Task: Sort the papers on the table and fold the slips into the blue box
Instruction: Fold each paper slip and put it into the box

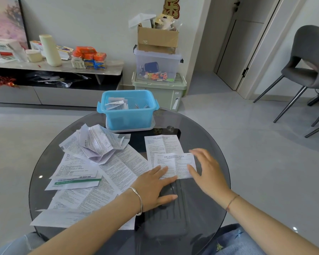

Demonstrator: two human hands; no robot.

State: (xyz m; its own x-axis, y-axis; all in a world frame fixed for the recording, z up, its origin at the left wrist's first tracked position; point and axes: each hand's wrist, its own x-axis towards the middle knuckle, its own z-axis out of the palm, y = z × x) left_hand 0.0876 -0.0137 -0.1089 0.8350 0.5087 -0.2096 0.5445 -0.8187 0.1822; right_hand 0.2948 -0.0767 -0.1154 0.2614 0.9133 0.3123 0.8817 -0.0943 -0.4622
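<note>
Folded slip [175,165] — on a larger sheet [162,144], near side of the glass table [201,208]; left hand [155,188] flat, fingers straight, pressing its lower left edge; right hand [208,173] spread wide, thumb at its right edge; blue box [129,116] — far edge, slips inside; loose papers [92,162] heaped left.

A slim silver metal bangle [138,199] circles the wrist just behind the left hand [155,188]. Just behind the right hand [208,173], a thin reddish-brown cord bracelet [232,201] rings the wrist. Both forearms are bare. Beneath the arms, light blue denim jeans [234,242] cover the knees, with frayed, worn patches on the leg under the right forearm.
</note>
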